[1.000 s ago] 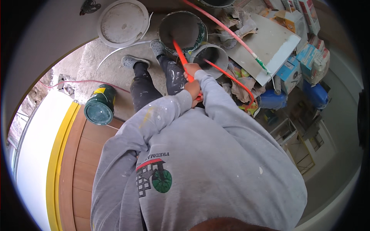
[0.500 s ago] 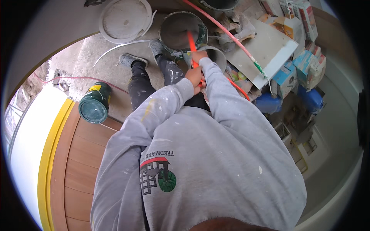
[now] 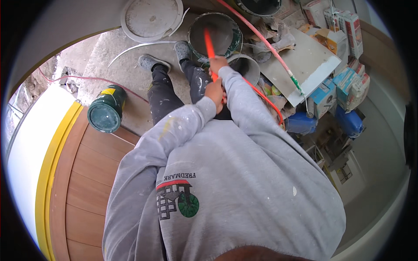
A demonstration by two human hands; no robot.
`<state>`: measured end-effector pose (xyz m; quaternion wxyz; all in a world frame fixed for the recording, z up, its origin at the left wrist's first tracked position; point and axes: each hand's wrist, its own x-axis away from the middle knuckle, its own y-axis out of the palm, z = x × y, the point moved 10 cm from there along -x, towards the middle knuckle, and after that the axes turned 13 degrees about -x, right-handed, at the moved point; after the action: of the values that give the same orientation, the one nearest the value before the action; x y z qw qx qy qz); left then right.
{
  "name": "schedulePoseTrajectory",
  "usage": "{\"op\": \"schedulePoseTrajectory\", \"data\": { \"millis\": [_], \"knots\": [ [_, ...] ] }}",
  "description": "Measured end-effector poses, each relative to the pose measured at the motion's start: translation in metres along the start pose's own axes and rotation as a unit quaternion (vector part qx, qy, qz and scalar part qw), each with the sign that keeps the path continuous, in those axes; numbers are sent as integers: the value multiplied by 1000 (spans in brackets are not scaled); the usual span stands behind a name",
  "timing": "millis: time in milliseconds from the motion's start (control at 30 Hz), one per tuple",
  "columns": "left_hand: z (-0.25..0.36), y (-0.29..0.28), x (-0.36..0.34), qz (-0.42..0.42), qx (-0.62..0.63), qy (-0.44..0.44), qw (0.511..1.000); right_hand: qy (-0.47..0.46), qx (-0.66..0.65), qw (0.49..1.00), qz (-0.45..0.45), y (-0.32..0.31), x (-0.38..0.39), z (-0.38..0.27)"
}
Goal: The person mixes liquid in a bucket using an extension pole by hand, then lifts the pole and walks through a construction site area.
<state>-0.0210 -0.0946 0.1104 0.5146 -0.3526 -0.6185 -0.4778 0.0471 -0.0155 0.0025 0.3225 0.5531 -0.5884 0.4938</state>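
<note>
Both my hands are closed around a straight orange-red tube (image 3: 209,42), whose far end reaches over the large dark bucket (image 3: 238,41). My right hand (image 3: 217,64) grips it farther up, near the bucket's front rim. My left hand (image 3: 214,93) holds lower, close to my body, with its fingers partly hidden. Inside the bucket is a greyish content, too unclear to name. A smaller pale bucket (image 3: 250,66) leans beside it, partly behind my right wrist. An orange hose (image 3: 270,103) curves out from behind my right forearm; whether it joins the tube I cannot tell.
A round pale lid (image 3: 150,19) lies at the far left. A green lidded pail (image 3: 106,111) stands at left by wooden boards (image 3: 89,174). A pink pole (image 3: 261,39) slants over a board (image 3: 289,65) at right. Boxes (image 3: 322,93) and blue containers (image 3: 302,122) crowd the right side.
The tube's far end has swung left across the bucket, and both hands have moved slightly left with it. The whole view has shifted a little.
</note>
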Motion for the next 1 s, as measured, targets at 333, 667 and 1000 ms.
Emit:
{"op": "schedulePoseTrajectory", "data": {
  "millis": [333, 667, 1000],
  "knots": [
    [-5, 15, -5, -52, 45, -33, 997, 13, -21, 999, 36, -21, -3, 0],
    [-19, 43, -31, -147, 120, -67, 980, 27, 111, 991, 77, -48, -23, 3],
    [-42, 48, -27, -133, 145, -82, 977, 70, 109, 989, 72, -48, -3, 18]
  ]
}}
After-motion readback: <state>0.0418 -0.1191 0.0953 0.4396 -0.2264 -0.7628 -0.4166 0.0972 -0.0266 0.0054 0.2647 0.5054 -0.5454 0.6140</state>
